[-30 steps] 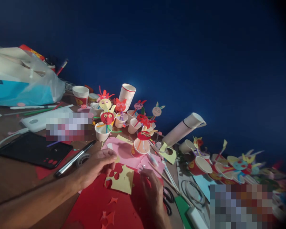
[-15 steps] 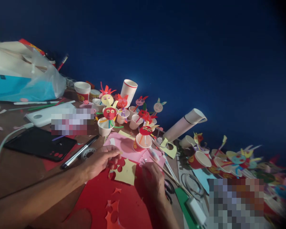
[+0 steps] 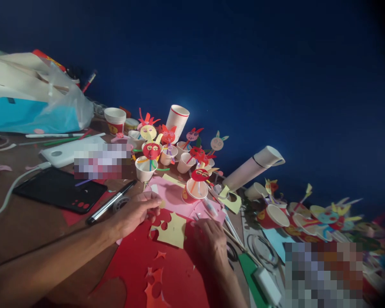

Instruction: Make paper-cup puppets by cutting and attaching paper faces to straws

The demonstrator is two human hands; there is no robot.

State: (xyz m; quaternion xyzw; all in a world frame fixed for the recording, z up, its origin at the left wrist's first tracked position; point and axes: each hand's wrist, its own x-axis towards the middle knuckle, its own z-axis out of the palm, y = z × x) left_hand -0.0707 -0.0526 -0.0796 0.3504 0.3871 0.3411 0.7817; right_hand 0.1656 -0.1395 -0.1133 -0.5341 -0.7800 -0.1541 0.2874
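My left hand point(image 3: 135, 215) is closed, thumb and finger pinching a small yellow paper piece point(image 3: 162, 204) above the pink paper. Just below its fingers lies a yellow paper scrap point(image 3: 171, 231) with round bites cut from its edge, resting on a large red sheet point(image 3: 141, 261). My right hand point(image 3: 211, 239) is curled at the right edge of the red sheet, back of the hand up; what its fingers hold, if anything, is hidden. Orange-red cut scraps point(image 3: 155, 286) lie nearer me. Past the hands stands a paper cup point(image 3: 192, 194) with a red paper face point(image 3: 199, 174) on it.
Several cups with paper faces point(image 3: 151, 150) stand behind, beside a tall cup stack point(image 3: 177, 122). A marker point(image 3: 111, 203) and black phone case point(image 3: 57, 190) lie left. Black scissor handles point(image 3: 232, 252), a rolled paper tube point(image 3: 253, 168) and a white adapter point(image 3: 267, 285) are right.
The view has shifted slightly, so the table things appear a little farther right. Both hands keep nearly the same pose, the left still pinching the small yellow piece.
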